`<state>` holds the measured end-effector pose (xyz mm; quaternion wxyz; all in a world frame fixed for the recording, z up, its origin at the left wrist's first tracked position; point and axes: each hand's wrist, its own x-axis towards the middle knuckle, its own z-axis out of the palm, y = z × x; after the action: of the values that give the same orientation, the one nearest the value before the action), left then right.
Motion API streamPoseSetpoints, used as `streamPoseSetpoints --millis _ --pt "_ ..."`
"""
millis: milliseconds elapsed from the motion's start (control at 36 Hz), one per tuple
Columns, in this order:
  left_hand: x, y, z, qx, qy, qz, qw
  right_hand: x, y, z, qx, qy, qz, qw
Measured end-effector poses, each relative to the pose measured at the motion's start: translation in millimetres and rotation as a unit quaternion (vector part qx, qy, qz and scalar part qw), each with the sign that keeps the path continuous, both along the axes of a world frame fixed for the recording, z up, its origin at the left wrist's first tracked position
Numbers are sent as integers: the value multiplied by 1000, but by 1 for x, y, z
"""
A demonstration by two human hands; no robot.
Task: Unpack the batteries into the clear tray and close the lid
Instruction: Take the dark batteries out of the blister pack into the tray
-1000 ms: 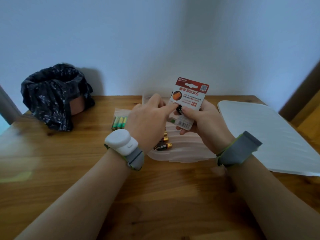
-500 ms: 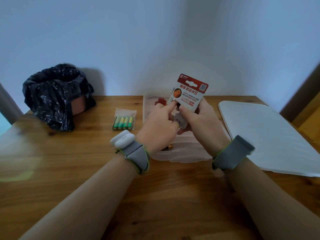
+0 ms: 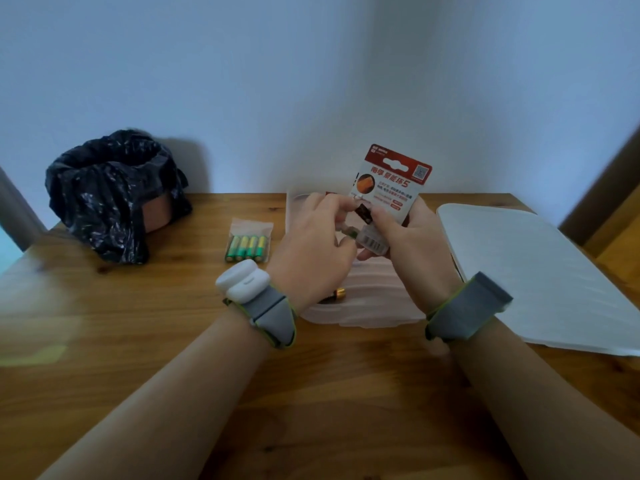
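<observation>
A red and white battery pack [image 3: 393, 183] is held upright over the clear tray [image 3: 377, 311], with my right hand [image 3: 407, 237] gripping its lower half from the right. My left hand [image 3: 311, 251] meets it from the left. Its fingertips pinch a dark battery [image 3: 364, 213] that sticks out of the pack's side. One gold-tipped battery [image 3: 337, 293] lies in the tray, partly hidden under my left wrist. The rest of the tray's inside is covered by my hands.
A small clear bag of green batteries [image 3: 247, 245] lies left of the tray. A bin lined with a black bag [image 3: 110, 192] stands at the back left. A large white flat sheet [image 3: 540, 271] covers the table's right side.
My left hand has turned and risen from above the tray to the pack's side, uncovering the bag of green batteries. The dark battery now shows between my fingertips. The pack has barely moved.
</observation>
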<state>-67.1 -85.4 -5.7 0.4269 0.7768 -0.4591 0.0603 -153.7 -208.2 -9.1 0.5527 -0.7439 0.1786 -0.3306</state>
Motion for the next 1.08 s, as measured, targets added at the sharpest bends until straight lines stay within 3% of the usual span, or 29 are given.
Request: streamPoseSetpoints --millis 139,278,500,722,1083 --pt "2 0 -2 -1 -48 9 999 1 3 2 23 -15 -10 1000" --pt "0 -3 -4 -21 -73 17 997 -1 3 1 1 -10 -8 1000" --pt "10 2 -4 -11 -182 52 982 -1 3 0 -49 -10 30 998" --pt "12 7 -6 41 -312 81 946 -2 1 3 -12 -9 15 1000" --pt "16 8 0 83 -280 84 953 -4 -2 3 -43 34 64 996"
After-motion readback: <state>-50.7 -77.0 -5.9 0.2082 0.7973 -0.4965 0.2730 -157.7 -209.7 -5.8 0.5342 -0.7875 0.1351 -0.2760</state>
